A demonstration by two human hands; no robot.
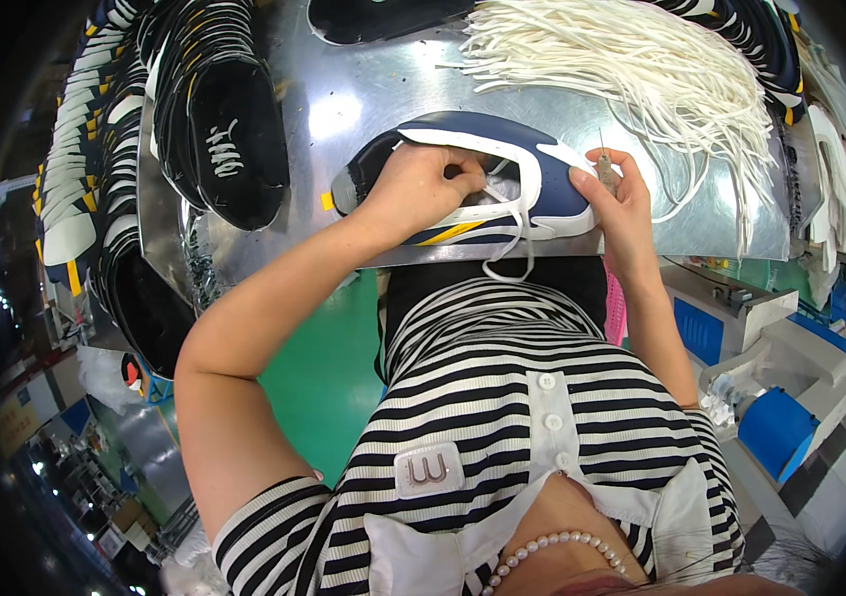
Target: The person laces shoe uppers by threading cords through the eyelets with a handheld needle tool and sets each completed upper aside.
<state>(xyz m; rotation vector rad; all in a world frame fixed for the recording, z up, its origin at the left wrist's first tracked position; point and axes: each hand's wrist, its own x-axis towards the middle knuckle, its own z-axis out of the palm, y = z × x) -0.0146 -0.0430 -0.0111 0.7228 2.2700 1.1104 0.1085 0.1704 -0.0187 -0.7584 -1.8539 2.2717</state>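
Note:
A navy shoe upper (560,195) with white trim and yellow stripes lies on its side near the table's front edge. My left hand (417,191) reaches over its opening, thumb and forefinger pinched on a white shoelace (524,226). From there the lace crosses the white eyelet band and hangs in a loop over the table edge. At the toe end, my right hand (625,203) holds a thin needle-like awl (605,171), its point upward. The right thumb also rests against the toe of the upper. My left fingertips are partly hidden inside the opening.
A large bundle of white laces (631,70) spreads over the back right of the metal table (323,114). Stacked black uppers (234,149) stand at the left, and another dark piece (383,18) lies at the back. A grey-and-blue machine (775,397) is at the right.

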